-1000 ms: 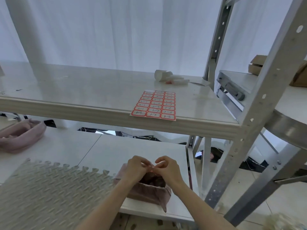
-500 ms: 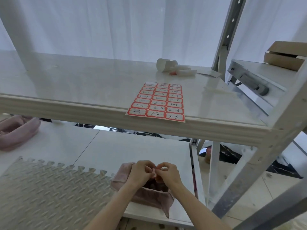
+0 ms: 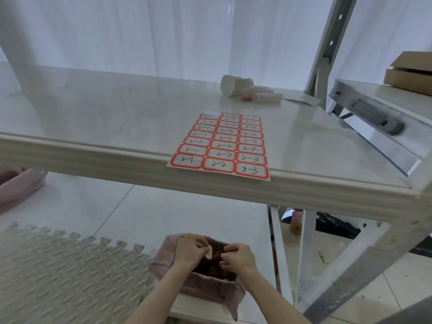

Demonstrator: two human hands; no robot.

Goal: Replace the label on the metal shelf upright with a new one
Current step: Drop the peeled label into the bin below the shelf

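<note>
both hands hang over the open pink cloth bin [image 3: 198, 280]: the left hand [image 3: 190, 250] is curled with fingertips pinched, the right hand [image 3: 237, 257] likewise, though i cannot tell what either holds. if it is a peeled scrap, flick it clear inside. the bin's contents look dark, unclear. the red-bordered paper label sheet [image 3: 222, 146] lies on the white shelf board [image 3: 93, 118].

Bright diffuse backlight, wide-angle edge distortion
</note>
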